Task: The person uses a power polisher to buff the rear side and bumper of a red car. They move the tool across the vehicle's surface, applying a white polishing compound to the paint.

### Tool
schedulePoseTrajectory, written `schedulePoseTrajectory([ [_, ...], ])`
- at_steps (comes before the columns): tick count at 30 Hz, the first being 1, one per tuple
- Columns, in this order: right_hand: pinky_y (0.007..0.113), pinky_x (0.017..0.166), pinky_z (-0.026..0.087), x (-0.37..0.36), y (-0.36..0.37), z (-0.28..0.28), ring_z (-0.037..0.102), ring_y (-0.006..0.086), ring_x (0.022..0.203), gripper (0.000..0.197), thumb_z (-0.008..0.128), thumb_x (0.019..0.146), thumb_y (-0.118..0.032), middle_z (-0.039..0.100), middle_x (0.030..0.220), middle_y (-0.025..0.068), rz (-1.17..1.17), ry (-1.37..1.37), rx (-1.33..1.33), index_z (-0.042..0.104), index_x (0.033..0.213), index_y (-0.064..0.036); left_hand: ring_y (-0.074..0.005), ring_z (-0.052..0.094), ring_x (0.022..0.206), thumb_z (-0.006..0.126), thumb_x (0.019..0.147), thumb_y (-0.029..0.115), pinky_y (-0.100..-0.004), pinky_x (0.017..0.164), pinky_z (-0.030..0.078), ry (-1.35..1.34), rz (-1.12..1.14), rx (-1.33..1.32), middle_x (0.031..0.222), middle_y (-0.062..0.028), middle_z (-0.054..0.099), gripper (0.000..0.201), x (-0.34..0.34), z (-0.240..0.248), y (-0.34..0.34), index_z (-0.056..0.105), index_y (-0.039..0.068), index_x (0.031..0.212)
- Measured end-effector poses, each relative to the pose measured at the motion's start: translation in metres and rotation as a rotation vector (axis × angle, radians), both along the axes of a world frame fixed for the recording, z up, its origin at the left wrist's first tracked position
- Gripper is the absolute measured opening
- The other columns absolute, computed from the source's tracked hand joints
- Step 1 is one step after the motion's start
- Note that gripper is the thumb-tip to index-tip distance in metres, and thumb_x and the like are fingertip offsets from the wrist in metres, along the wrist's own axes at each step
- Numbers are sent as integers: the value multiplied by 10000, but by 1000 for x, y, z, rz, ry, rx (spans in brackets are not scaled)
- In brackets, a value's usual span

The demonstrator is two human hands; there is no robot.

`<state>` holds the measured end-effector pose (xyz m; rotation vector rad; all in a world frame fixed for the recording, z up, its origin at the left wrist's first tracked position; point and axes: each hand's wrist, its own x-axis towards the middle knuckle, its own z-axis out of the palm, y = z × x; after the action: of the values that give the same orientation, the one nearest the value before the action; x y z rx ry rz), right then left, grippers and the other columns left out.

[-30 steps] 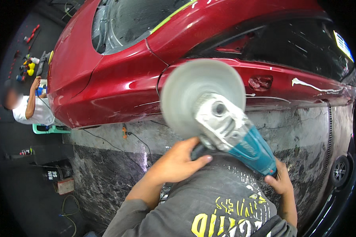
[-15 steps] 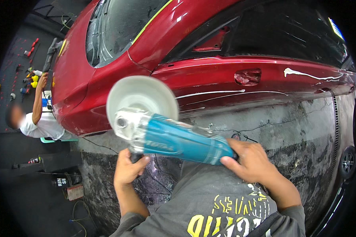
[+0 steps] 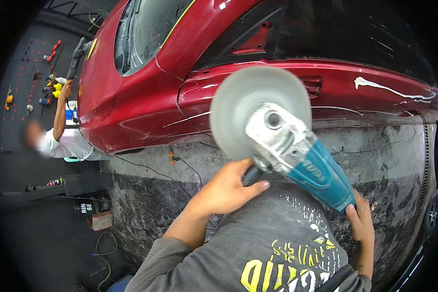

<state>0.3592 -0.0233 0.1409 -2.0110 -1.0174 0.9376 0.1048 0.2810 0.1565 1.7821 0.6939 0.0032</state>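
A teal polisher with a silver gear head is held between my two hands in front of my body. My left hand is closed around its black side handle, near the head. My right hand grips the rear end of the teal body. The round whitish polishing pad is turned up toward me and its surface looks blurred. It overlaps the red car in view; whether it touches the paint I cannot tell. A streak of white paste runs along the car's side, with thinner white lines lower down.
At the far left, another person in a white shirt holds a dark tool against the car's front. Cords trail over the grey floor. A dark bucket stands at lower left, and a pegboard with tools hangs behind.
The polisher has moved right and tilted, its rear end swinging downward toward me. Both hands have gone right with it, keeping their grip. The pad now covers part of the car's door.
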Motion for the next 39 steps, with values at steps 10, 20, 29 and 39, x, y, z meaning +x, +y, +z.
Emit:
schedulePoseTrajectory([
  [10, 566, 868, 555, -50, 88, 23, 716, 539, 953, 612, 597, 1036, -501, 736, 967, 318, 224, 32, -71, 643, 1334, 33, -62, 545, 537, 855, 918, 101, -240, 482, 425, 155, 418, -288, 776, -7, 665, 364, -103, 23, 36, 694, -13, 1224],
  [20, 550, 869, 576, -94, 170, 19, 744, 464, 1017, 742, 716, 955, -642, 752, 1064, 270, 419, -68, -12, 646, 1312, 5, -86, 520, 502, 811, 900, 5, -245, 446, 404, 79, 624, -137, 719, -35, 639, 189, -180, 9, 80, 703, -7, 1055],
  [29, 405, 817, 608, -44, 50, -13, 797, 297, 861, 554, 966, 692, -138, 799, 936, 171, -94, -104, -45, 746, 1187, -27, -271, 710, 1149, 818, 949, 204, -409, 1034, 534, 132, 141, -126, 1240, -190, 760, 498, -50, 10, 19, 668, -60, 1344],
  [39, 387, 838, 594, -33, 16, -2, 802, 319, 878, 444, 863, 722, -59, 785, 971, 192, -219, -9, -82, 737, 1147, -26, -46, 554, 588, 846, 950, 149, -231, 516, 442, 158, 73, -199, 869, -12, 704, 451, -7, 19, 11, 673, -12, 1334],
])
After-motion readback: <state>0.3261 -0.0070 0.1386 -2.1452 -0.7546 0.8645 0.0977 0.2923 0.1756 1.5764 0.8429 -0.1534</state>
